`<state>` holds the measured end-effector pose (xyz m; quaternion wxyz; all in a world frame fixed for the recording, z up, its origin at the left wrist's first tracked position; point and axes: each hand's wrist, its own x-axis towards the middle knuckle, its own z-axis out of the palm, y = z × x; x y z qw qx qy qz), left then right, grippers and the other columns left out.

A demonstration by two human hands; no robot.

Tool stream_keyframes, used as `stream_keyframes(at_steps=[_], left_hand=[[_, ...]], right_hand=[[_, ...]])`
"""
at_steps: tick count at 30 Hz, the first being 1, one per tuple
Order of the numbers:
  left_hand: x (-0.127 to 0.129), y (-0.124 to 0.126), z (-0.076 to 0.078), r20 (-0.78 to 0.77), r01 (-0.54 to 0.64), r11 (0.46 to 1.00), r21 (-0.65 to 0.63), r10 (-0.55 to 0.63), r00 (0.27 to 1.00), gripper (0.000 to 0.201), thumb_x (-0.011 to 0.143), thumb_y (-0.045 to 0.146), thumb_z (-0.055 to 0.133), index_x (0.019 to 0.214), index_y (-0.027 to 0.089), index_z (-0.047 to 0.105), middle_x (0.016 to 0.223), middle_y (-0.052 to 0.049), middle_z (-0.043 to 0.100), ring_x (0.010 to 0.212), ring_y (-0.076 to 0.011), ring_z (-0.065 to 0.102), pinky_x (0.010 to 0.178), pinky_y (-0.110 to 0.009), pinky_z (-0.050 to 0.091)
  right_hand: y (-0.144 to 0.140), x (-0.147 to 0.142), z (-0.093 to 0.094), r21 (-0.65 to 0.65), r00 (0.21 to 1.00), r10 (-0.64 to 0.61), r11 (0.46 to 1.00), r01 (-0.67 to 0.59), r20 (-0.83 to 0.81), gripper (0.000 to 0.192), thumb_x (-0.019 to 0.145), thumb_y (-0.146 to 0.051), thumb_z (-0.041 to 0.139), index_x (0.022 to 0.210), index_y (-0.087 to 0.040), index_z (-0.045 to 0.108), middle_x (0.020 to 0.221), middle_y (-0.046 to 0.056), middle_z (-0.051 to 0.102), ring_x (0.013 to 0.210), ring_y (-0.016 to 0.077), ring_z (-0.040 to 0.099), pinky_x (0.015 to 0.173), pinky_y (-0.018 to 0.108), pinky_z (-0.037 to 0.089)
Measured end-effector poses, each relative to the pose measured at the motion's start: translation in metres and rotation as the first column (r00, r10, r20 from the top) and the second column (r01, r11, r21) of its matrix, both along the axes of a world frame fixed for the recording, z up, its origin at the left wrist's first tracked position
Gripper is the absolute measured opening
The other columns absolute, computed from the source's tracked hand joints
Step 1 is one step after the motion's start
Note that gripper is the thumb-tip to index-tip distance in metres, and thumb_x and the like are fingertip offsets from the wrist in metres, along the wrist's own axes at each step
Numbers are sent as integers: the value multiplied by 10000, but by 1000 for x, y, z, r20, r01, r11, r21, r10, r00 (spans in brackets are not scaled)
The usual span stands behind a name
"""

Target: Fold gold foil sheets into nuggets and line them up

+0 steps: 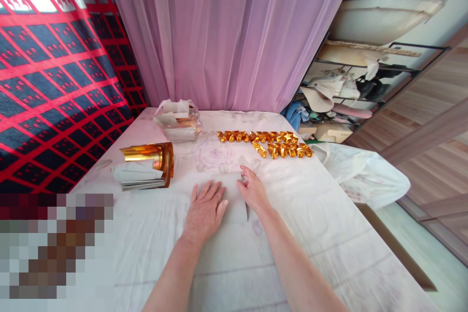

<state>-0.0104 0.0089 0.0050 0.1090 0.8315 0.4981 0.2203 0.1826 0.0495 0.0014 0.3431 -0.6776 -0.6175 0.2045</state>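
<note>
No writing shows as the left hand (204,209) lies flat and the right hand (252,190) pinches one pale sheet (234,195) on the surface (292,234), with roughly thirty gold folded pieces (266,142) beyond.

2 bare forearms enter from the near edge and converge toward each other. Left hand (205,209): palm down, flat, 4 fingers extended forward and slightly spread, thumb angled out toward the right hand. Right hand (253,191): just beside the left, slightly farther forward, wrist straight, fingers curled downward with tips pressed low, thumb tucked toward the left hand. Hands near each other, not touching.
</note>
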Motion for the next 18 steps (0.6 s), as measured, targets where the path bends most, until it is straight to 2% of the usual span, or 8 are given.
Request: stream_keyframes(at_steps=[3, 5, 7, 9, 10, 13, 18], left_hand=[[2, -2, 0, -93, -34, 999, 3, 34, 995, 435, 1013, 405, 330, 1337, 270, 585, 1427, -36, 560, 1393, -298, 412, 1179, -640, 133], [3, -3, 1, -122, -42, 999, 6, 43, 992, 430, 1011, 395, 338, 1343, 271, 581, 1437, -31, 550, 1398, -307, 400, 1173, -657, 127], [3, -3, 3, -145, -48, 999, 1, 48, 988, 424, 1008, 373, 347, 1350, 271, 575, 1445, -29, 542, 1400, -314, 393, 1167, -668, 130], [4, -3, 4, -171, -55, 998, -13, 52, 984, 421, 1004, 353, 357, 1362, 273, 564, 1456, -26, 529, 1404, -317, 386, 1162, -674, 135], [5, -4, 4, -185, -60, 998, -22, 55, 981, 421, 1002, 348, 362, 1367, 272, 558, 1463, -24, 522, 1406, -317, 382, 1160, -676, 140], [8, -6, 6, -234, -76, 997, -28, 67, 970, 421, 999, 337, 373, 1373, 261, 548, 1480, -23, 501, 1415, -311, 370, 1159, -673, 156], [15, -14, 12, -306, -99, 995, 8, 97, 947, 414, 999, 331, 370, 1349, 238, 570, 1474, -63, 508, 1407, -319, 384, 1144, -672, 196]], right_hand=[[-7, 1, -9, 83, 999, -17, 996, 20, -38, 456, 813, -224, 529, 1266, -204, 573, 1144, 84, 647, 681, 146, 629, 710, 319, 546], [-15, 1, -14, 142, 999, -15, 990, 21, -41, 420, 820, -219, 508, 1232, -206, 591, 1152, 94, 633, 758, 163, 653, 694, 310, 558], [-25, 0, -17, 225, 1000, 5, 974, -5, -1, 412, 825, -207, 498, 1224, -221, 598, 1195, 98, 616, 921, 191, 657, 791, 331, 564], [-35, -1, -18, 302, 997, 11, 953, -33, 73, 417, 829, -196, 500, 1232, -231, 601, 1234, 99, 605, 1116, 221, 600, 946, 376, 520], [-40, -1, -19, 322, 994, 12, 946, -46, 107, 416, 832, -189, 497, 1232, -226, 605, 1237, 102, 606, 1152, 224, 581, 989, 386, 497], [-54, 0, -19, 323, 979, 33, 941, -99, 203, 384, 842, -177, 494, 1198, -205, 636, 1232, 116, 617, 1145, 229, 582, 1004, 394, 484], [-76, 3, -13, 254, 953, 89, 953, -167, 291, 356, 842, -152, 507, 1154, -214, 667, 1233, 106, 639, 1130, 230, 590, 987, 400, 481]])
